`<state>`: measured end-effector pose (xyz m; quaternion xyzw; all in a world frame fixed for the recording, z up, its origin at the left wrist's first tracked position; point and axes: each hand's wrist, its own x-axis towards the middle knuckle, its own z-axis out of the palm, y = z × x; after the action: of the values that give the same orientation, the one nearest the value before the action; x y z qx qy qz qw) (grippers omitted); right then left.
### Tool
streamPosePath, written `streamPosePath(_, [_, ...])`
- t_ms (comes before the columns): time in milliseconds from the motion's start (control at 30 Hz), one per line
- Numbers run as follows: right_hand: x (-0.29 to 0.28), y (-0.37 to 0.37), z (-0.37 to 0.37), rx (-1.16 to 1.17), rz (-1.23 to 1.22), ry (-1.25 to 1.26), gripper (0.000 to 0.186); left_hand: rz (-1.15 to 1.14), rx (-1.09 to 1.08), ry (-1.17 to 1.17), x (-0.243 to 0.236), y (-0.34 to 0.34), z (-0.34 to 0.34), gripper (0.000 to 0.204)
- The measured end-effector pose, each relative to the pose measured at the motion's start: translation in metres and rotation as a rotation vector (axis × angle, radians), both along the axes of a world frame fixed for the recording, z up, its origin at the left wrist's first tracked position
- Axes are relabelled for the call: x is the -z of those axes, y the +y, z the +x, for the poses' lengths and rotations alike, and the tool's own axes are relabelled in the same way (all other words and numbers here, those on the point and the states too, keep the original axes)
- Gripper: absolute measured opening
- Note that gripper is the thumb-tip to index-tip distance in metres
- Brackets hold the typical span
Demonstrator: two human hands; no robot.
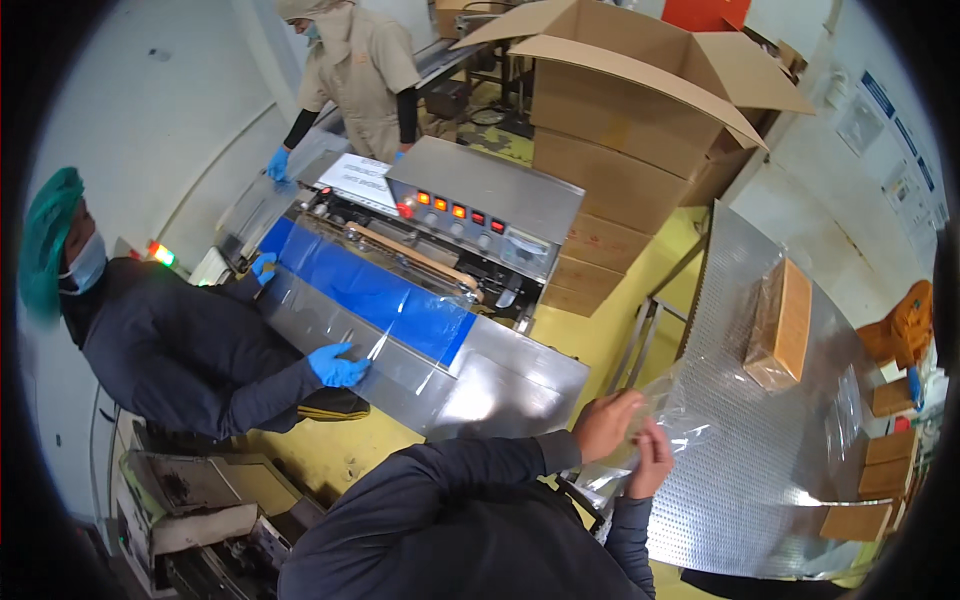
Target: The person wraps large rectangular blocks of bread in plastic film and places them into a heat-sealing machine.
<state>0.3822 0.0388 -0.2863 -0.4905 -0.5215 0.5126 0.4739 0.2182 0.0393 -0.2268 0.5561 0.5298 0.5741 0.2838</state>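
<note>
My left hand and my right hand are close together at the near left edge of the dimpled metal table. Between them they grip a clear plastic bag, its crinkled film spreading over the table edge and hanging down below my fingers. Both sets of fingers are closed on the film. Farther off on the same table lies an orange-brown block wrapped in clear plastic. To its right, another piece of clear film rests flat on the metal.
A band sealing machine with lit red switches and a blue belt stands left. A blue-gloved co-worker is beside it; another person works behind. Tall cardboard boxes stand beyond. Small brown boxes line the table's right side.
</note>
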Motion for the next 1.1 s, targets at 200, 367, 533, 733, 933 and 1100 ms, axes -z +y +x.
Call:
streamPosePath(200, [0.037, 0.048, 0.009, 0.110, 0.009, 0.387, 0.058, 0.486, 0.497, 0.318, -0.136, -0.050, -0.062, 0.018])
streamPosePath(367, [0.083, 0.093, -0.014, -0.180, -0.173, 0.635, 0.042, 0.584, 0.711, 0.221, -0.197, -0.084, -0.102, 0.018])
streamPosePath(533, [0.025, 0.111, -0.087, -0.368, -0.071, 0.500, 0.029, 0.308, 0.412, -0.067, -0.226, -0.090, -0.170, 0.017])
streamPosePath(733, [-0.002, 0.108, -0.108, -0.298, 0.009, 0.390, 0.017, 0.270, -0.180, -0.199, -0.210, -0.067, -0.247, 0.024])
streamPosePath(933, [-0.036, 0.122, -0.021, -0.216, -0.080, 0.301, 0.028, 0.171, -0.421, -0.327, -0.159, -0.056, -0.293, 0.015])
streamPosePath(1100, [-0.094, 0.114, 0.016, -0.645, 0.018, -0.022, 0.044, 0.041, -0.452, -0.471, -0.116, -0.071, -0.299, 0.014])
